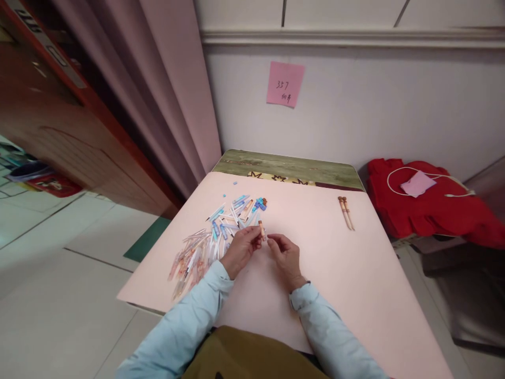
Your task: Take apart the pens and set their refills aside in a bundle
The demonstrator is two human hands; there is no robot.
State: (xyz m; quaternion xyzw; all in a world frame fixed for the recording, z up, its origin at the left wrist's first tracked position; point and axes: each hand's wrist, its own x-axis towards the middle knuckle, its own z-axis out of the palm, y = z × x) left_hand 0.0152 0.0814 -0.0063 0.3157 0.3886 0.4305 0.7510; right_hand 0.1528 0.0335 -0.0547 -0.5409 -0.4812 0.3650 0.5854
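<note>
Between the thumb and fingers of my left hand (245, 246) is a short orange-brown pen barrel (261, 229) with a darker brown top, held upright. My right hand (286, 257) is beside its lower end, thumb and forefinger pinched together; whatever they hold is too small to make out. To the left of my hands spreads a loose pile of pen parts (215, 231): blue and brownish barrels, white refills and clear tubes. At the pile's far end sits a cluster of small blue and brown caps (260, 203). Two assembled brown pens (346, 212) lie side by side at the right.
The pale pink sheet (347, 295) covers most of the table, with a green wood-patterned strip (244, 160) at the back. A red cloth-covered stool (394, 205) holds a white cable. A pink note (285, 84) is stuck on the wall; a curtain (173, 79) hangs at left.
</note>
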